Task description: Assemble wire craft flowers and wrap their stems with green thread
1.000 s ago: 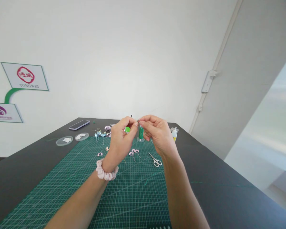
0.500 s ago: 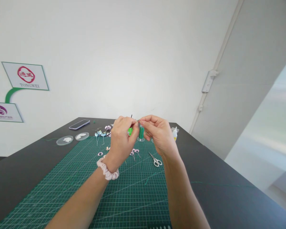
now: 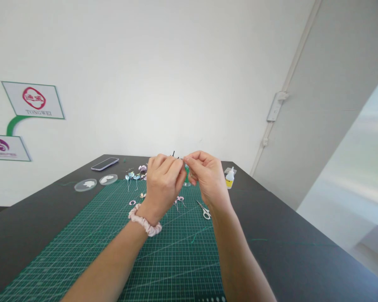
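Note:
My left hand [image 3: 164, 178], with a pale pink scrunchie [image 3: 145, 221] around its wrist, is closed, its fingertips pinched together. Facing it, my right hand [image 3: 209, 176] is also pinched, thumb against forefinger. The fingertips meet above the far part of the green cutting mat [image 3: 176, 260]; whatever they hold is too small and too covered to make out. Just behind the fingers shows part of a green spool [image 3: 187, 174]. Below the hands lie pale purple petal pieces on thin wires [image 3: 180, 199]. White-handled scissors [image 3: 205, 212] lie beside my right wrist.
Blue wired flower pieces [image 3: 132, 177] lie at the mat's far left. Two clear dishes [image 3: 85, 185] with white contents and a phone [image 3: 105, 164] are on the black table [image 3: 302, 260]. A glue bottle [image 3: 229, 178] stands at right. Green thread [image 3: 198, 234] lies on the mat.
My left hand has rolled over so its back faces me more, and the bright green patch near its thumb is hidden. My right hand has shifted slightly left, uncovering the glue bottle.

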Motion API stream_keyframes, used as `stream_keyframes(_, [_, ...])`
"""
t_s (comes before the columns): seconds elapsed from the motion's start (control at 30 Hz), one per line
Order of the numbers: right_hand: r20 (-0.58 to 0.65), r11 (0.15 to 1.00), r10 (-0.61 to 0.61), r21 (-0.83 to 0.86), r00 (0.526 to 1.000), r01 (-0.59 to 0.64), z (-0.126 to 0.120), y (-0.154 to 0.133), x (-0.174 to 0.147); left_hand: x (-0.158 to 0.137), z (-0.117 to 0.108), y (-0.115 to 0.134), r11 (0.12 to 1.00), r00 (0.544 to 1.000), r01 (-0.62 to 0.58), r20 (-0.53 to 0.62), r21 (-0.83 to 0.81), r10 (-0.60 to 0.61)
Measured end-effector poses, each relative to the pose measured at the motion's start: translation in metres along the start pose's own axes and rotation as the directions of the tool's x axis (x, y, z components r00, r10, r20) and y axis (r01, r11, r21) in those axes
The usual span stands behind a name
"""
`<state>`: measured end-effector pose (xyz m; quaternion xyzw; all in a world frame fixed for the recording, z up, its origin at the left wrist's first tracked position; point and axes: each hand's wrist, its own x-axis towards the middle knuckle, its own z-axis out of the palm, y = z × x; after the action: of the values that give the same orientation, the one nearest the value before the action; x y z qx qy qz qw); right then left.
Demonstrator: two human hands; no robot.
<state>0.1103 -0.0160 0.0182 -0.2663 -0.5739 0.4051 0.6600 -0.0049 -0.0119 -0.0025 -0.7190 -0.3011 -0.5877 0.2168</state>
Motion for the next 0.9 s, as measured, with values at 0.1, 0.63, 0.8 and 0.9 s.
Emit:
stream_keyframes(0.1, [-0.006, 1.000, -0.004, -0.011, 1.000, 0.004, 0.000, 0.000, 0.000, 0.000, 0.001, 0.003, 0.999, 1.000, 0.016, -0.016, -0.031, -0.016])
stream_keyframes(0.63, [0.141, 0.994, 0.011, 0.103, 0.990, -0.026, -0.001, -0.008, -0.001, 0.013, -0.010, -0.001, -0.093, 0.638, 0.716, 0.702, -0.692, -0.317])
stream_keyframes(0.8, [0.119, 0.994, 0.002, 0.105, 0.993, -0.015, -0.001, -0.007, 0.000, 0.013, -0.010, 0.000, -0.118, 0.626, 0.708, 0.696, -0.696, -0.351])
stream_keyframes(0.9, [0.098, 0.996, 0.014, 0.087, 0.995, -0.023, -0.002, -0.005, 0.000, 0.014, -0.012, 0.002, -0.013, 0.655, 0.698, 0.646, -0.716, -0.393])
